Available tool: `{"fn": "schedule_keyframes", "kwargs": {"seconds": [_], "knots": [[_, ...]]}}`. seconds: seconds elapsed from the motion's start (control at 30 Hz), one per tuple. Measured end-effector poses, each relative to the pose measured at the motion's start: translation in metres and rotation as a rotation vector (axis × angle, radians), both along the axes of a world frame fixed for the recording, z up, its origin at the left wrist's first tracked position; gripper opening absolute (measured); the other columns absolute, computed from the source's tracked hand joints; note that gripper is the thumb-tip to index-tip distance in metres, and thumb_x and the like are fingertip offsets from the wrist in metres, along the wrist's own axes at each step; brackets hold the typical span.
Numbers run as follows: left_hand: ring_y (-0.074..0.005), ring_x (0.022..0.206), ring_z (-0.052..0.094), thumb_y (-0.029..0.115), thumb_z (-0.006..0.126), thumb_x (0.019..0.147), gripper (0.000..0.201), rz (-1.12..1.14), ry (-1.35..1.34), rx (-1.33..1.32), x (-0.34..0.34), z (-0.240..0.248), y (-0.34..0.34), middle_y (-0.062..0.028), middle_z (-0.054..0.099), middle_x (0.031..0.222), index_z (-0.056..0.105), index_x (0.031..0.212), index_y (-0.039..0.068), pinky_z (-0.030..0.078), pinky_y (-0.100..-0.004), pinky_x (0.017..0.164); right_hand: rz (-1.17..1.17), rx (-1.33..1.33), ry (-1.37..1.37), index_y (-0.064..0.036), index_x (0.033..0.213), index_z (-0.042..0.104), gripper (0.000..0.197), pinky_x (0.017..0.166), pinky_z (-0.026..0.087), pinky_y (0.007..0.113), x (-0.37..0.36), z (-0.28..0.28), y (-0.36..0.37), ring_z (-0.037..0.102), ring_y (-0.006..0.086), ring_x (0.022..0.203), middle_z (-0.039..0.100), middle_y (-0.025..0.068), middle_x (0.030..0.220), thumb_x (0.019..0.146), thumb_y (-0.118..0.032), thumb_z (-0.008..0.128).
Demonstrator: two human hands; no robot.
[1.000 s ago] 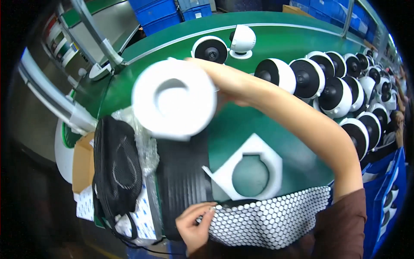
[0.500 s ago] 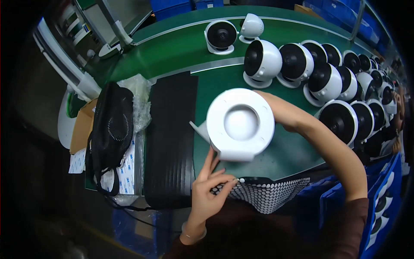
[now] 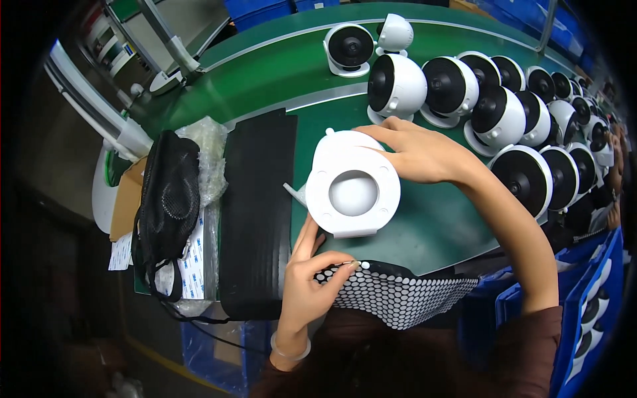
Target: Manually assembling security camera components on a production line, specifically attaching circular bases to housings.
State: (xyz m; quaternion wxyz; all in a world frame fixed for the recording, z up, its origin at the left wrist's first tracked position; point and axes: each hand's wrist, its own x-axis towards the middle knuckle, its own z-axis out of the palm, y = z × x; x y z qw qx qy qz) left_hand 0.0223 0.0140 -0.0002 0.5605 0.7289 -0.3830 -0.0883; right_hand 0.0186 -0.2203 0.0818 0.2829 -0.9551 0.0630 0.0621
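White ball-shaped unit is mid-view, held up over the green worktop, its ring-shaped base turned toward my camera.

Left to right: on the far left I've got an open cardboard box, then a black mesh bag next to crumpled clear plastic wrap. White sheets with blue print show below the wrap. Next, a long black mat lies flat.

My left hand is near the mat's right edge, thumb and forefinger pinched together on the upper edge of the black dot sheet; can't tell if a dot is between them. Its other fingers point up to the unit's lower left, where a white piece pokes out, mostly hidden.

Right hand is clamped on the unit from upper right, fingers over its top. Beyond, two similar units stand on the green strip; rows of black-faced units fill the right side. Blue crate at far right.
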Motion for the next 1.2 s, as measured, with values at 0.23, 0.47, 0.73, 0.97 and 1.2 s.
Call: {"fn": "schedule_keyframes", "kwargs": {"seconds": [0.23,0.47,0.73,0.97,1.2], "knots": [[-0.037,0.126,0.034,0.006,0.07,0.066,0.008,0.059,-0.011,0.042,-0.003,0.002,0.003,-0.0265,0.036,0.133,0.069,0.073,0.004,0.04,-0.0436,0.091,0.012,0.447,-0.315,-0.0029,0.135,0.029,0.066,0.102,0.029,0.036,-0.035,0.001,0.007,0.036,0.0299,0.125,0.037,0.022,0.133,0.084,-0.036,0.056],[-0.0359,0.121,0.041,0.005,0.069,0.066,0.008,0.027,-0.036,0.045,0.001,0.003,-0.001,-0.0281,0.037,0.131,0.068,0.074,0.003,0.041,-0.0411,0.092,0.243,0.179,-0.494,-0.0034,0.139,0.019,0.102,0.105,0.025,0.039,-0.043,-0.035,0.006,0.028,0.0309,0.129,0.026,0.0197,0.14,0.061,-0.034,0.078],[-0.018,0.08,0.06,-0.007,0.062,0.067,0.014,0.118,0.199,-0.051,-0.028,0.036,0.029,-0.0187,0.063,0.091,0.063,0.081,-0.007,0.046,-0.0278,0.075,0.004,0.256,-0.763,-0.0033,0.112,0.053,0.054,0.079,0.045,0.033,-0.103,-0.013,0.051,0.056,0.023,0.095,0.058,0.0111,0.104,0.064,-0.013,0.075],[-0.017,0.079,0.058,-0.009,0.06,0.064,0.022,0.12,0.169,-0.029,-0.038,0.052,0.01,-0.0128,0.062,0.081,0.064,0.086,-0.006,0.045,-0.0251,0.069,0.045,0.409,-0.606,-0.0016,0.086,0.063,0.017,0.051,0.041,0.03,-0.115,-0.039,0.076,0.055,0.0234,0.057,0.059,0.01,0.068,0.07,0.001,0.065],[-0.0209,0.068,0.05,0.001,0.066,0.05,0.027,0.078,-0.502,0.133,-0.036,0.053,0.007,-0.007,0.058,0.07,0.068,0.077,0.003,0.039,-0.0268,0.059,0.022,0.48,-0.605,-0.0005,0.083,0.064,0.017,0.051,0.042,0.028,-0.121,-0.035,0.079,0.055,0.0214,0.056,0.059,0.0085,0.069,0.067,0.002,0.067]]}}
